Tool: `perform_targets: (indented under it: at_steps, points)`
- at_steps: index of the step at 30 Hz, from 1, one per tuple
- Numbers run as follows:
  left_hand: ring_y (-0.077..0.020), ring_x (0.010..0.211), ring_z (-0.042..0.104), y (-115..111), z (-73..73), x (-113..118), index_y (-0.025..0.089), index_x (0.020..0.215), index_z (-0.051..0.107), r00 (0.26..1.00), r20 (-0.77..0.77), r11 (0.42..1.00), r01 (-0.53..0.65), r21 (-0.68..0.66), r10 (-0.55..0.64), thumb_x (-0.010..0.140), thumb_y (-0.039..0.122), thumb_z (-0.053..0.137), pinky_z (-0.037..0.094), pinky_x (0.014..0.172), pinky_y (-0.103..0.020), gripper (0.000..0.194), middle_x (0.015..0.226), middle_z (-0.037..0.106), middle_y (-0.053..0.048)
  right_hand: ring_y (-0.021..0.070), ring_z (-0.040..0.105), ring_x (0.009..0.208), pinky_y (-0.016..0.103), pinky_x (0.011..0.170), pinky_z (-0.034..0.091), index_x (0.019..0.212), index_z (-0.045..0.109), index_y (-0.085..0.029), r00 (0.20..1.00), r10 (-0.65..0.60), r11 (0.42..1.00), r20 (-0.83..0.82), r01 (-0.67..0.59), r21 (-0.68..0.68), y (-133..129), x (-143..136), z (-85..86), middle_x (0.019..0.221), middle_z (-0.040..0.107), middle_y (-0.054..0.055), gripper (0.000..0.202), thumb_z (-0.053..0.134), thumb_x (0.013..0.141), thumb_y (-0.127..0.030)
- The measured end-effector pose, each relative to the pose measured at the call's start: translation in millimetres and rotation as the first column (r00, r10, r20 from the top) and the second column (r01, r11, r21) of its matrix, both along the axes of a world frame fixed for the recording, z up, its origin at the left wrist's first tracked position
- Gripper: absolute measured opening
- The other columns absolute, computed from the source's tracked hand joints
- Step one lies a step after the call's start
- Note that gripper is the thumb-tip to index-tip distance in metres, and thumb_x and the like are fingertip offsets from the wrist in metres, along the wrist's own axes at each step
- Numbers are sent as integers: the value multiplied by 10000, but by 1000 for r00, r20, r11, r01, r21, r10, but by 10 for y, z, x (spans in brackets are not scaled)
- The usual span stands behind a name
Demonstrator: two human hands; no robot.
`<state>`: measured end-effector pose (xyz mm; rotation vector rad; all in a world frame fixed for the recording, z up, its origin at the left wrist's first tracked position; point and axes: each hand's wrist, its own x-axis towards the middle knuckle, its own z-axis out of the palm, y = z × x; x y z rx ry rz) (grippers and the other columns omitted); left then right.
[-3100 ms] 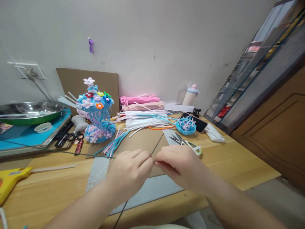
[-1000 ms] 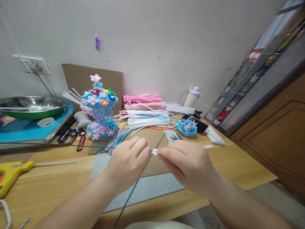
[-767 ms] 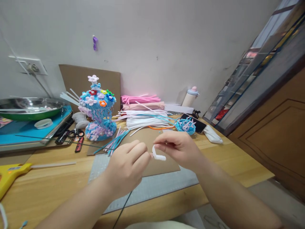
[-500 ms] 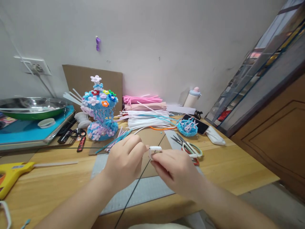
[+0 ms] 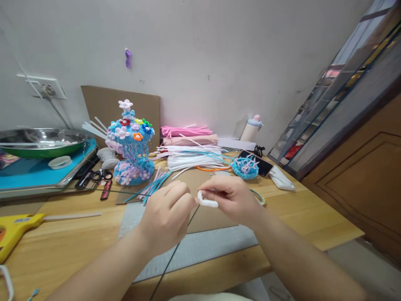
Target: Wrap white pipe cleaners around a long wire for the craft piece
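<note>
A short bent piece of white fuzzy pipe cleaner (image 5: 208, 202) sits between my hands above the cardboard. My left hand (image 5: 169, 217) is closed, its thumb and forefinger pinched at the left end of the white piece. Its other fingers are curled out of sight. With thumb and forefinger, my right hand (image 5: 233, 198) grips the upper part of the bend from the right. A thin dark wire (image 5: 169, 264) slants up from the front edge toward the white piece; where it ends is hidden.
Behind my hands lie bundles of white pipe cleaners (image 5: 196, 161) and pink pipe cleaners (image 5: 186, 130). A blue flowered ornament (image 5: 131, 138) stands left, a blue fuzzy basket (image 5: 245, 167) right. A yellow glue gun (image 5: 19, 230) lies at the left, black scissors (image 5: 102, 175) farther back.
My right hand has risen and turned, now covering most of the scissors at the right. The white piece has swung from above its fingertips to below them. My left hand has barely moved.
</note>
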<state>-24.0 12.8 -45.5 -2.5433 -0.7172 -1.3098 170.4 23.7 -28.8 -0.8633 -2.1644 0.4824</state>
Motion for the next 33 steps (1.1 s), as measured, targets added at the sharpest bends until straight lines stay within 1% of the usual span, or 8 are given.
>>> perform_targets:
  at_steps: [3, 7, 11, 17, 20, 23, 26, 33]
  points:
    - [-143, 637, 415, 20, -22, -27, 185, 780, 494, 999, 36, 999, -23, -27, 24, 839, 43, 483, 351, 550, -266, 153, 700, 458, -10, 116, 517, 609, 233, 563, 351, 802, 639, -176, 998, -26, 999, 61, 23, 42, -88, -53, -140, 673, 596, 5, 173, 504, 904, -212]
    - [-149, 650, 409, 59, -48, -37, 190, 746, 472, 996, 35, 996, -86, -19, 87, 836, 52, 489, 354, 561, -272, 166, 698, 441, -5, 133, 532, 618, 252, 567, 333, 815, 605, -162, 983, -107, 974, 152, 73, 213, -286, -132, -222, 694, 614, 32, 182, 453, 914, -180]
    - [-160, 656, 410, 92, -49, -16, 172, 760, 507, 993, -30, 993, -112, 47, 114, 832, 45, 480, 354, 554, -277, 149, 696, 457, -20, 146, 524, 592, 266, 554, 318, 827, 592, -145, 961, -157, 933, 229, 69, 354, -412, -151, -152, 645, 597, 33, 188, 427, 916, -156]
    - [-168, 625, 389, 74, -74, 27, 161, 700, 515, 990, -103, 994, -87, 73, 94, 828, 37, 456, 328, 537, -296, 188, 662, 478, -35, 138, 492, 583, 268, 551, 313, 886, 610, -154, 964, -168, 909, 206, 70, 412, -379, -75, 20, 640, 572, 12, 144, 467, 904, -158]
    - [-169, 622, 402, 51, -84, 27, 157, 700, 529, 989, -134, 997, -57, 45, 63, 847, 55, 448, 324, 530, -297, 196, 664, 501, -43, 129, 494, 618, 258, 584, 335, 862, 607, -173, 974, -124, 934, 192, 49, 354, -286, -28, 108, 665, 567, 2, 125, 488, 902, -177]
    - [-157, 639, 444, 40, -78, 15, 151, 719, 539, 995, -97, 1000, -7, -16, 5, 858, 72, 492, 352, 554, -289, 167, 687, 541, -43, 109, 490, 631, 230, 575, 348, 840, 576, -195, 990, -41, 993, 139, 24, 118, -207, 12, 171, 701, 559, -20, 85, 511, 890, -175]
    - [-149, 656, 477, 35, -74, 5, 146, 735, 540, 997, -68, 998, 36, -47, -40, 852, 70, 532, 374, 575, -284, 139, 705, 564, -44, 99, 477, 627, 212, 537, 341, 850, 544, -215, 996, -53, 992, 76, 61, -109, -181, 25, 171, 715, 535, -37, 65, 505, 901, -203]
    - [-152, 691, 504, -17, -91, 24, 152, 779, 533, 998, -22, 997, 50, -60, -51, 834, 42, 549, 401, 602, -284, 124, 734, 579, -44, 106, 490, 687, 218, 626, 382, 863, 517, -212, 999, -8, 995, -53, 3, -102, -178, -24, 46, 751, 529, -28, 83, 465, 928, -206]
